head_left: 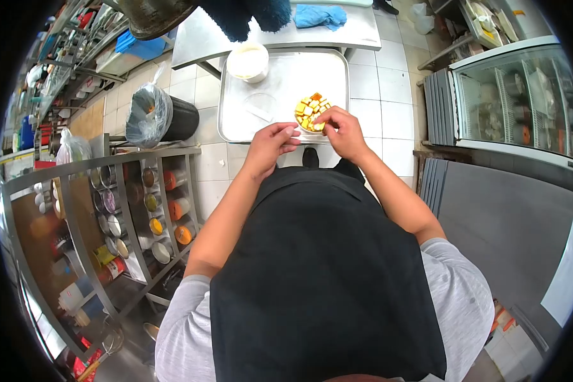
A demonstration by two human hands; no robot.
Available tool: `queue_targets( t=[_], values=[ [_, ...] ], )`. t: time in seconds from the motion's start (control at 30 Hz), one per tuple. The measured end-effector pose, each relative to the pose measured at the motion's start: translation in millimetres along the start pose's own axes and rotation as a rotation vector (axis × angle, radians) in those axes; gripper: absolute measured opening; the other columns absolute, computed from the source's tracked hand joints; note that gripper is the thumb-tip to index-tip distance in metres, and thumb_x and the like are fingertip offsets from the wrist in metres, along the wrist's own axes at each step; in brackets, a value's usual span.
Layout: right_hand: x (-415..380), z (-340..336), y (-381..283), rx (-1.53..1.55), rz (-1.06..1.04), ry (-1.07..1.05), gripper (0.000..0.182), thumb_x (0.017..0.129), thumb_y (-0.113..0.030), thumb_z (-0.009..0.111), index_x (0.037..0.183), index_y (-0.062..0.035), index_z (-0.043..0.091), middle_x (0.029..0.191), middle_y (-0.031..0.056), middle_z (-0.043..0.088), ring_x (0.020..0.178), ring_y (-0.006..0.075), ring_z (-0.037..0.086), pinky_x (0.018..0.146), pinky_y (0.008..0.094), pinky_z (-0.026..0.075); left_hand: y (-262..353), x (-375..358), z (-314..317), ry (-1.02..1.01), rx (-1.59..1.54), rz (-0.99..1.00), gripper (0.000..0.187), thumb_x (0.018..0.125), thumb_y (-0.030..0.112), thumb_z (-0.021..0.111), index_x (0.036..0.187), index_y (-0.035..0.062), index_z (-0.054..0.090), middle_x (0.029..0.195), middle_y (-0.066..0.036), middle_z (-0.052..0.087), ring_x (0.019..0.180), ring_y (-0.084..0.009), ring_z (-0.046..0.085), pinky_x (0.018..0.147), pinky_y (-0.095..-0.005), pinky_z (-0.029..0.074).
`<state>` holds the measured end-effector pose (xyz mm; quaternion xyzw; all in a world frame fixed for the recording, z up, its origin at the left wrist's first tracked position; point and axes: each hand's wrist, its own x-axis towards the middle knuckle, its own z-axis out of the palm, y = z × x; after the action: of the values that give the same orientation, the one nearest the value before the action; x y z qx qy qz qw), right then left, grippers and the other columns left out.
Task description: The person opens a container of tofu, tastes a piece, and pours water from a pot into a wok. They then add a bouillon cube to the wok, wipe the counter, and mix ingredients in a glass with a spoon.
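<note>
A bowl of yellow and orange cubes [310,109] sits on a metal tray [283,76]. My right hand [340,130] is at the right front edge of the bowl, its fingers pinched together over the cubes; what they hold is too small to make out. To the left of the bowl is my left hand [275,145], fingers curled and partly apart, with nothing visible in it. A white tub [247,62] stands at the tray's back left. A clear round lid [260,106] lies on the tray between the tub and my left hand.
Behind the tray is a steel table [277,35] with a blue cloth [320,16]. A lined bin [149,114] stands on the left, above a metal rack [111,162] of containers. On the right are a glass-front fridge [522,102] and a grey panel [496,235].
</note>
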<state>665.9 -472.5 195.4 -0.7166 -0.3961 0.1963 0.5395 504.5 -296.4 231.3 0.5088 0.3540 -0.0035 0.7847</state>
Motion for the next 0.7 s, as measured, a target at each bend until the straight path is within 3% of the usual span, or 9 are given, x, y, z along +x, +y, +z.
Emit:
queue_targets(
  t=[0.13, 0.27, 0.33, 0.4, 0.47, 0.5, 0.53, 0.6, 0.7],
  values=[
    [-7, 5, -23, 0.036, -0.170, 0.059, 0.023, 0.082, 0.010, 0.061, 0.097, -0.0036, 0.072, 0.096, 0.0124, 0.069, 0.087, 0.0269, 0.068, 0.078, 0.0350, 0.054, 12, 7, 18, -0.133, -0.117, -0.070, 0.028, 0.101, 0.011, 0.068, 0.125, -0.0013, 0.065, 0.109, -0.009, 0.070, 0.096, -0.0160, 0.069, 0.083, -0.0315, 0.060],
    [-8, 10, -31, 0.026, -0.015, 0.067, 0.017, 0.083, 0.010, 0.063, 0.093, -0.0017, 0.067, 0.093, 0.0131, 0.069, 0.085, 0.0281, 0.069, 0.079, 0.0348, 0.056, 1, 19, 15, -0.204, -0.108, -0.070, 0.025, 0.097, 0.011, 0.072, 0.120, 0.0026, 0.065, 0.113, -0.006, 0.068, 0.102, -0.0169, 0.066, 0.089, -0.0346, 0.058],
    [-3, 12, -39, 0.248, 0.158, 0.142, 0.013, 0.083, 0.010, 0.064, 0.092, -0.0006, 0.064, 0.091, 0.0136, 0.068, 0.083, 0.0281, 0.069, 0.077, 0.0333, 0.056, -2, 22, 6, -0.205, -0.138, -0.074, 0.025, 0.097, 0.010, 0.071, 0.119, 0.0027, 0.064, 0.114, -0.006, 0.068, 0.102, -0.0172, 0.066, 0.089, -0.0350, 0.059],
    [13, 9, -18, 0.214, 0.229, 0.139, 0.008, 0.084, 0.004, 0.068, 0.090, -0.0008, 0.064, 0.092, 0.0153, 0.070, 0.086, 0.0302, 0.070, 0.079, 0.0372, 0.057, -4, 21, -4, -0.198, -0.174, -0.076, 0.024, 0.097, 0.009, 0.071, 0.119, 0.0027, 0.064, 0.115, -0.007, 0.068, 0.102, -0.0175, 0.066, 0.090, -0.0354, 0.059],
    [27, 7, 19, -0.265, 0.299, 0.034, 0.007, 0.084, -0.001, 0.071, 0.090, -0.0012, 0.067, 0.095, 0.0167, 0.072, 0.090, 0.0342, 0.071, 0.081, 0.0425, 0.057, -1, 16, -18, -0.062, -0.173, -0.047, 0.023, 0.098, 0.004, 0.069, 0.120, 0.0007, 0.062, 0.108, -0.008, 0.069, 0.096, -0.0174, 0.068, 0.087, -0.0335, 0.060],
    [31, 8, 37, -0.315, 0.383, -0.047, 0.013, 0.083, -0.012, 0.074, 0.093, -0.0043, 0.072, 0.099, 0.0186, 0.074, 0.095, 0.0367, 0.071, 0.084, 0.0458, 0.057, -9, 18, -34, -0.060, -0.158, -0.044, 0.026, 0.098, 0.006, 0.069, 0.122, 0.0020, 0.061, 0.119, -0.009, 0.068, 0.103, -0.0198, 0.067, 0.093, -0.0365, 0.058],
    [36, 9, 34, -0.311, 0.381, -0.049, 0.013, 0.083, -0.012, 0.074, 0.093, -0.0043, 0.072, 0.099, 0.0186, 0.074, 0.095, 0.0367, 0.071, 0.084, 0.0458, 0.057, -11, 16, -44, -0.056, -0.156, -0.044, 0.026, 0.098, 0.006, 0.069, 0.122, 0.0020, 0.061, 0.119, -0.009, 0.068, 0.103, -0.0198, 0.067, 0.093, -0.0365, 0.058],
    [45, 16, 28, -0.614, 0.486, -0.327, 0.020, 0.084, -0.021, 0.073, 0.096, -0.0059, 0.076, 0.102, 0.0184, 0.074, 0.097, 0.0356, 0.072, 0.084, 0.0442, 0.058, -14, 8, -60, 0.015, -0.214, -0.022, 0.025, 0.098, 0.005, 0.067, 0.122, 0.0012, 0.061, 0.120, -0.010, 0.068, 0.105, -0.0210, 0.067, 0.095, -0.0378, 0.057],
    [62, 40, 45, -0.798, 0.422, -0.403, 0.029, 0.085, -0.028, 0.071, 0.101, -0.0053, 0.077, 0.106, 0.0179, 0.075, 0.098, 0.0335, 0.073, 0.084, 0.0436, 0.059, -23, 0, -73, 0.065, -0.304, -0.022, 0.026, 0.098, 0.004, 0.066, 0.124, 0.0025, 0.060, 0.116, -0.011, 0.067, 0.104, -0.0211, 0.065, 0.096, -0.0386, 0.057]
  ],
)
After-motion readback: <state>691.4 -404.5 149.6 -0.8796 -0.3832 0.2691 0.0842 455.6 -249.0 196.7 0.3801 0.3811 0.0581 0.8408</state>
